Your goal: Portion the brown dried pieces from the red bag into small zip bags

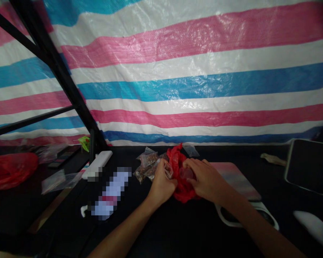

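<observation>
**Spill risk at the red bag's mouth**

Film as thin as that of the red plastic bag (176, 159) gives you little to hold, and it sits crumpled on the black table (177, 229) right between your two hands. Your right hand (206, 179) is curled shut on the bag's right side, fingers pressed down into the folds. Your left hand (161, 181) touches its left edge, with the fingers closed in a pinch on a small clear pouch (169, 169). Whether that pouch is sealed cannot be told.

The likeliest trouble, as I judge it, is a slip. Slick plastic on slick plastic could slide out of a light pinch, and an unsealed pouch would shed its contents onto the dark surface, where small pieces are hard to find. A hard tug with the right hand could also tear the film.

Just left of the bag lie filled packets (148, 163) of brownish bits, close enough for your left wrist to sweep aside. Just behind the bag rests an empty-looking clear packet (191, 150). To the bag's right, your forearm passes over a pinkish pad (237, 179); leaning there could shift it.
</observation>
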The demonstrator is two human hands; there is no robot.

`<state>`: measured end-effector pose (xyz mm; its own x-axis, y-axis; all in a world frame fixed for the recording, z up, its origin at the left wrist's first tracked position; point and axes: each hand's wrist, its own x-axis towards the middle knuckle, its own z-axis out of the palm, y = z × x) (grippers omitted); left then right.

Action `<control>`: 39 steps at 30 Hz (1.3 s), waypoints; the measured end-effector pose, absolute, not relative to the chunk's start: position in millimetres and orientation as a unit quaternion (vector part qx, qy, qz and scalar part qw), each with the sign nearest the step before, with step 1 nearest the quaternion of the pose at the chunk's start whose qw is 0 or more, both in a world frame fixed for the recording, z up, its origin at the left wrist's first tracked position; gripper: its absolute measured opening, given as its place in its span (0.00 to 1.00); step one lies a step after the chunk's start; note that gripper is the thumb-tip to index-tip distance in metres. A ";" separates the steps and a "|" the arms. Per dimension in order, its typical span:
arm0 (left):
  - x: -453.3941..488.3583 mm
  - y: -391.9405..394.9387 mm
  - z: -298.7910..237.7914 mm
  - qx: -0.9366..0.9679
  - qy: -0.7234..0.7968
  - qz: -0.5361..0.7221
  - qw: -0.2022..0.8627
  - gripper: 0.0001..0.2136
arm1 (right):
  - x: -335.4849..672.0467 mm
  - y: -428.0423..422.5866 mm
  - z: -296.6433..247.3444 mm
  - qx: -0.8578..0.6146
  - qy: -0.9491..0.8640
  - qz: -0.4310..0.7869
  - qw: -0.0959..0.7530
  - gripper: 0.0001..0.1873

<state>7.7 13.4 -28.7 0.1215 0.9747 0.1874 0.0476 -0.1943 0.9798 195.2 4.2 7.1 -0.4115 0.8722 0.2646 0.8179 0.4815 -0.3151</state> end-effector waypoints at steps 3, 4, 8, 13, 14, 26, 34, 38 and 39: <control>6.4 12.9 -27.0 0.592 0.437 0.501 0.456 0.20 | 194.8 3.4 10.0 -0.506 -0.832 0.091 0.210 0.13; 6.1 13.3 -27.0 0.593 0.441 0.502 0.450 0.20 | 194.7 3.0 9.8 -0.505 -0.833 0.101 0.202 0.13; 6.5 17.1 -28.6 0.564 0.452 0.514 0.461 0.20 | 193.5 0.3 4.6 -0.505 -0.837 0.132 0.162 0.14; 7.0 18.8 -26.9 0.505 0.427 0.526 0.534 0.19 | 188.7 -3.3 2.7 -0.514 -0.834 0.136 0.150 0.13; 6.8 18.5 -26.0 0.502 0.427 0.524 0.540 0.19 | 187.8 -3.6 3.2 -0.514 -0.834 0.133 0.150 0.12; 5.5 15.3 -19.0 0.484 0.420 0.500 0.582 0.17 | 185.3 -1.2 3.8 -0.516 -0.837 0.108 0.146 0.13; 2.8 25.7 -31.5 0.562 0.405 0.528 0.491 0.16 | 192.1 4.1 5.6 -0.554 -0.814 0.106 0.142 0.15; 2.5 25.5 -34.4 0.598 0.404 0.512 0.466 0.17 | 198.2 9.9 5.8 -0.572 -0.790 0.095 0.199 0.18; 3.0 24.8 -33.7 0.598 0.401 0.513 0.468 0.16 | 199.2 10.5 6.5 -0.570 -0.786 0.092 0.222 0.18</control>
